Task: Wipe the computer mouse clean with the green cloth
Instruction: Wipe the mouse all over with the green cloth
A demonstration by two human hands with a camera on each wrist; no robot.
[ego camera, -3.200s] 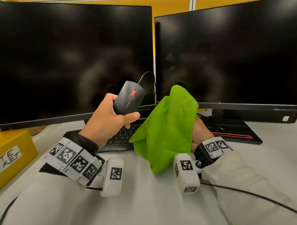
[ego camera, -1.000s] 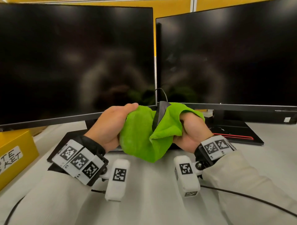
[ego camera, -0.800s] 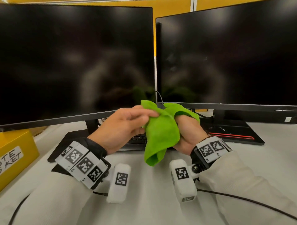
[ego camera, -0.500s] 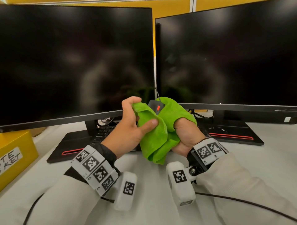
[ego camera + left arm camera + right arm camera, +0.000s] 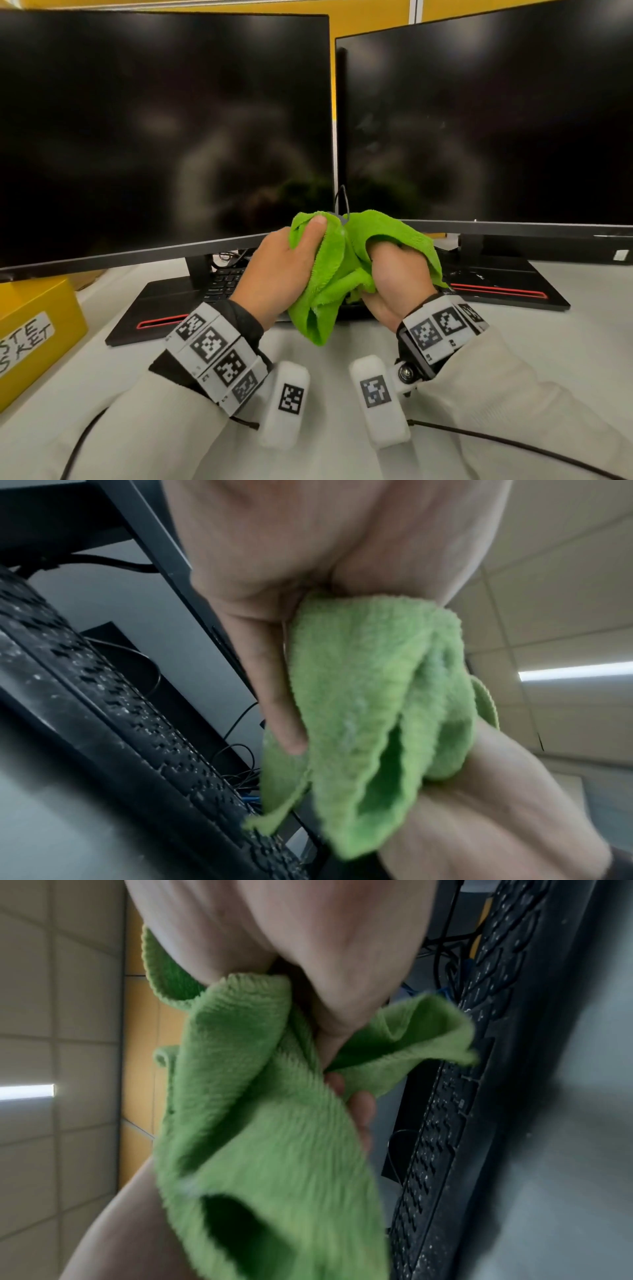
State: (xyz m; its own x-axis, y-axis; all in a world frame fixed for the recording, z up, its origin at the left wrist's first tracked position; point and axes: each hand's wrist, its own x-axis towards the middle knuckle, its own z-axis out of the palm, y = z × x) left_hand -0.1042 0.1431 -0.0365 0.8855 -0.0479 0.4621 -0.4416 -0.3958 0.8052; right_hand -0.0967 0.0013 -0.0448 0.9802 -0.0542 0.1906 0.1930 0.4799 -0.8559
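Observation:
The green cloth (image 5: pixel 337 270) is bunched round the black computer mouse, held up in front of the monitors. Only a grey sliver of the mouse (image 5: pixel 338 219) and its cable (image 5: pixel 345 202) stick out at the top. My left hand (image 5: pixel 284 270) grips the bundle from the left, thumb pressed on the cloth's top. My right hand (image 5: pixel 397 274) grips it from the right, fingers wrapped in the fabric. The left wrist view shows the cloth (image 5: pixel 369 710) clamped between the left fingers (image 5: pixel 281 696) and the right hand (image 5: pixel 479 804). In the right wrist view the cloth (image 5: pixel 257 1123) hides the mouse.
Two dark monitors (image 5: pixel 154 130) (image 5: pixel 496 120) stand close behind the hands. A black keyboard (image 5: pixel 222 284) lies under them on the white desk (image 5: pixel 325 394). A yellow labelled box (image 5: pixel 37 335) sits at the left edge. A black cable (image 5: pixel 513 445) trails from the right wrist.
The cloth has closed over the mouse, so its red wheel no longer shows. My left thumb has slid up onto the top of the bundle.

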